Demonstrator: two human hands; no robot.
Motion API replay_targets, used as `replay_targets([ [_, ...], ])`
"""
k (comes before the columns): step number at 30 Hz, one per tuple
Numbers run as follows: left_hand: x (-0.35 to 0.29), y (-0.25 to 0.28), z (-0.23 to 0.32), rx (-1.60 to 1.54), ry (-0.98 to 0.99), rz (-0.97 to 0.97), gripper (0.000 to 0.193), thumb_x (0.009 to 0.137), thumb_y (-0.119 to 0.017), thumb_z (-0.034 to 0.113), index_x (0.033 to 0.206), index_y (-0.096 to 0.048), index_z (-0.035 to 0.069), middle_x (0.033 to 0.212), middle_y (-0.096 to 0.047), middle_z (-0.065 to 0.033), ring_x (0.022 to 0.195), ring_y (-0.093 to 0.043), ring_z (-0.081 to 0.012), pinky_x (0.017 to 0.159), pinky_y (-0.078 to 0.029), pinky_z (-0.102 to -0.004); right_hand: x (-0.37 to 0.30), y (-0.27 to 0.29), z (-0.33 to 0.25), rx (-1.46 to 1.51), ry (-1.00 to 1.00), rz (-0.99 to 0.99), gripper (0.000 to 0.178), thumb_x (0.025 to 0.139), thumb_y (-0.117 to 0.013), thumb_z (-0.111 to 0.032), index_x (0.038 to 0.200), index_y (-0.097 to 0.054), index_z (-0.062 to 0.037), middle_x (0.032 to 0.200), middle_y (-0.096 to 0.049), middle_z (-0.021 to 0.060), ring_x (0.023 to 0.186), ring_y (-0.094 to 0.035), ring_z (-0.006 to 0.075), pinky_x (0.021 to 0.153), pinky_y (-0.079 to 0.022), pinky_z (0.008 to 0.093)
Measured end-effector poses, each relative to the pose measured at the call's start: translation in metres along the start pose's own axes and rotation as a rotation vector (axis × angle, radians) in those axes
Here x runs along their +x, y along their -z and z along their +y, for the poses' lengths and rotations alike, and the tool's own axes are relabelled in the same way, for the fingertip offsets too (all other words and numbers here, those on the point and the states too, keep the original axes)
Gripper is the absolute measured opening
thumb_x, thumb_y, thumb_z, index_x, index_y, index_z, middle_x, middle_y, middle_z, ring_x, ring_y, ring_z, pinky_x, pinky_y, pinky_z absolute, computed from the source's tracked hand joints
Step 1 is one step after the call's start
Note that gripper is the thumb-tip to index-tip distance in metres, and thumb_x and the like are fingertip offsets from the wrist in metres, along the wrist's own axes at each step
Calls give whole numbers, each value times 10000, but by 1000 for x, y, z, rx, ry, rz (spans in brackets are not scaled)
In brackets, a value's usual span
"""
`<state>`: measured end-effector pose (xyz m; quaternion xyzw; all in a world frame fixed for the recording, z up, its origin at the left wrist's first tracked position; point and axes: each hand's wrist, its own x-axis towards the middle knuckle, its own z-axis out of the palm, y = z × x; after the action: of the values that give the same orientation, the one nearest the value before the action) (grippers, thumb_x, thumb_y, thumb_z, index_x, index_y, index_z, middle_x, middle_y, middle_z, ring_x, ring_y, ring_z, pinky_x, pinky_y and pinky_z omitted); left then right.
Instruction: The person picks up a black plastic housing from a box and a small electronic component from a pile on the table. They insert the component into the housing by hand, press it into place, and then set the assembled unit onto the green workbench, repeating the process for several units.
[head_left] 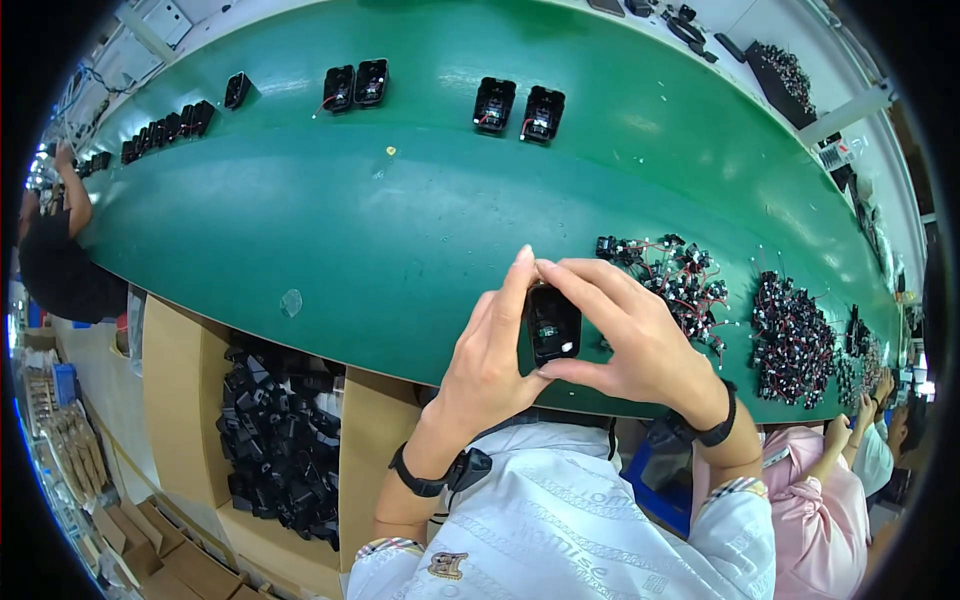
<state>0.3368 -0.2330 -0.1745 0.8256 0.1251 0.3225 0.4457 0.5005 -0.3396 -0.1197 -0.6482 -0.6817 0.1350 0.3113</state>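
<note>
Between my two hands I hold a small black plastic housing (552, 315) over the near edge of the green table, its open side facing up. A small board-like part and a white spot show inside it. My left hand (488, 352) grips its left side, with thumb and fingertips at its ends. My right hand (640, 325) closes round its right side, fingertips at the far end and thumb at the near end. Just beyond my right hand lies a loose pile of small black parts with red wires and white connectors (690, 285).
Similar black housings (542, 114) stand in pairs along the far side of the green table (300, 220), with a row at left. A cardboard box (190, 400) of black parts is below left. More small parts (795, 340) lie at right. Co-workers sit at both ends.
</note>
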Motion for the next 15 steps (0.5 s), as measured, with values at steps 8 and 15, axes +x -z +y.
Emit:
replay_targets([
  [8,-17,82,16,112,200,128,712,712,-797,0,1368,-523,33,1331,-590,-176,1035,-647,-246,833,-544,-326,55,29,42,-205,48,49,673,721,-824,-275,1259,-565,34,1209,-641,209,1003,-683,346,840,-580,400],
  [15,-204,231,-98,701,968,162,505,841,-723,145,1283,-536,-11,1176,-638,-153,1046,-636,-255,933,-490,-352,98,38,191,-394,-274,80,669,760,-779,-374,1272,-573,4,1190,-624,209,1080,-624,374,952,-513,440],
])
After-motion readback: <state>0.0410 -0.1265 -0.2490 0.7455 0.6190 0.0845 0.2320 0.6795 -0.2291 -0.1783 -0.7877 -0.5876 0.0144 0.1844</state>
